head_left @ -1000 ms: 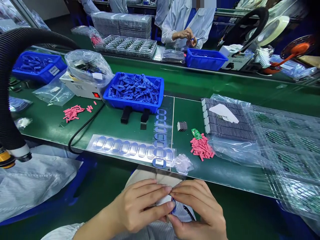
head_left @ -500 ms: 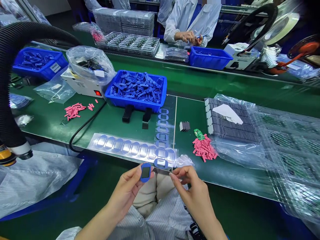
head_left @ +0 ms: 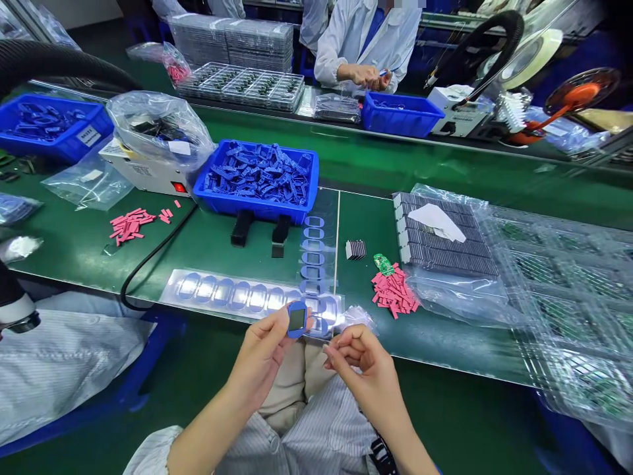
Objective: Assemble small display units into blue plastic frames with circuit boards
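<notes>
My left hand [head_left: 264, 353] is closed on a small blue frame with a dark screen [head_left: 297, 319], held up just in front of the near table edge. My right hand [head_left: 359, 363] is beside it, fingers curled and pinched together; what they hold I cannot make out. Just beyond the hands lies a clear film strip [head_left: 232, 293] with several blue-edged oval pieces, and a second strip [head_left: 313, 247] runs away from me. A blue bin of blue frames [head_left: 257, 177] stands behind the strips.
A pile of pink strips [head_left: 393, 290] and a green circuit board [head_left: 381, 263] lie right of the strips, beside a bagged tray of dark parts [head_left: 445, 244]. A white box with a red switch [head_left: 148, 173] stands left. A person in white [head_left: 366, 46] works across the belt.
My hands came apart from my lap and rose toward the table edge. The left hand lifted the blue frame higher, in front of the film strip; the right hand curled its fingers.
</notes>
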